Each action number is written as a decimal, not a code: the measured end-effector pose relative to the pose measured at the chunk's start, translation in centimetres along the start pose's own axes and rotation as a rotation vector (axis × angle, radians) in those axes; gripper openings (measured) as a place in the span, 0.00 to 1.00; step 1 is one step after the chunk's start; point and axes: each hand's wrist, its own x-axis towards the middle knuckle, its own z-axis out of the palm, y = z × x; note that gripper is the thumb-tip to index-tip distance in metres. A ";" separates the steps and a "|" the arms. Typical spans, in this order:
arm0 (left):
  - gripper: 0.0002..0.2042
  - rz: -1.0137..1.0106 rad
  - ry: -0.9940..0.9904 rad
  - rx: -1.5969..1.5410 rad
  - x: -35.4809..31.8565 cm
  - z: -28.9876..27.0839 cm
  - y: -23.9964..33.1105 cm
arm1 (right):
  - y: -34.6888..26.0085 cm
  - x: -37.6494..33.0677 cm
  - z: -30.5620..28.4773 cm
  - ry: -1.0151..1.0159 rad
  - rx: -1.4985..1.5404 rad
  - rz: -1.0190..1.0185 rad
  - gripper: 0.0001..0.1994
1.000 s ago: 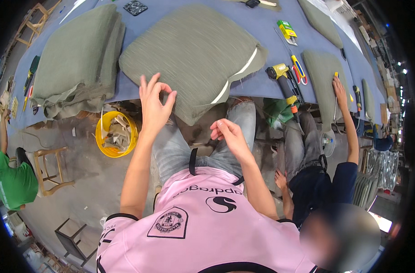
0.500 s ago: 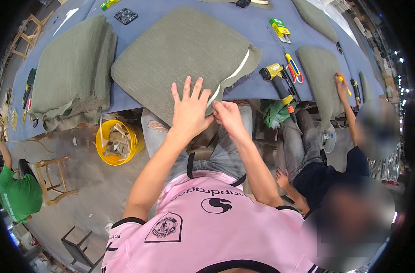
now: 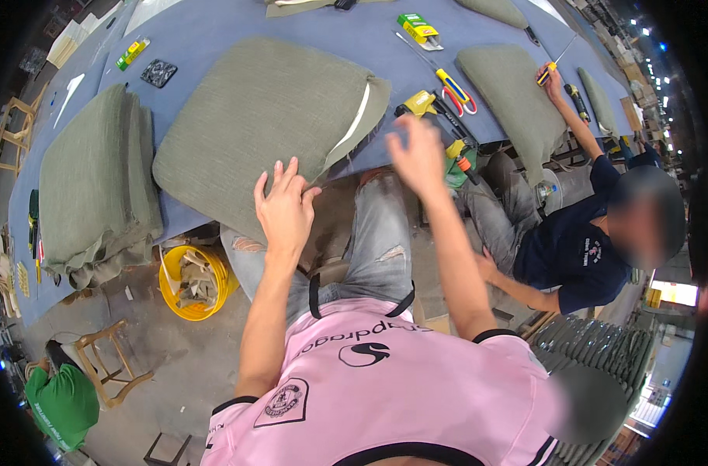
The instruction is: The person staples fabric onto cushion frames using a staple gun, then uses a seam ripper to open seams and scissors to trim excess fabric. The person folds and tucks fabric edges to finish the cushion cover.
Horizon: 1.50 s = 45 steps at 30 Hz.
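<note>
Blue worktop spans the top of the view, edges bowed by the lens. Largest item on it: a grey-green cushion, lying flat at centre, its near corner overhanging the worktop edge above the person's knees. A pale strip shows at its right end where the cover gapes, likely the foam insert.

Stack of folded covers in the same fabric sits well left of it. Second cushion to the right, worked by a co-worker in a dark shirt. Yellow bucket of scraps on the floor below the stack. Yellow-handled tools lie just beside the cushion's right end.

Left hand lies flat on the cushion's near edge, fingers spread and pressing, not gripping. Right hand is in the air near the cushion's right corner, motion-blurred, touching nothing; fingers look loosely open.

Handling judgement: cushion is light, soft, bulky, fabric is coarse so grip is good. It will sag if lifted by one corner. Better to hold it at two opposite edges, or pinch the cover at the open end.
</note>
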 end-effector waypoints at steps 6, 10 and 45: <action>0.12 0.206 -0.097 0.035 2.3 -2.0 -0.9 | 11.9 4.2 2.7 -0.167 -0.449 0.107 0.38; 0.12 0.115 -0.040 -0.065 1.5 -1.1 -2.0 | 7.4 6.5 -2.2 -0.414 -0.171 0.227 0.28; 0.12 0.133 -0.129 -0.135 -1.1 -6.6 -3.5 | -0.9 -6.7 -3.8 -0.379 0.682 0.136 0.22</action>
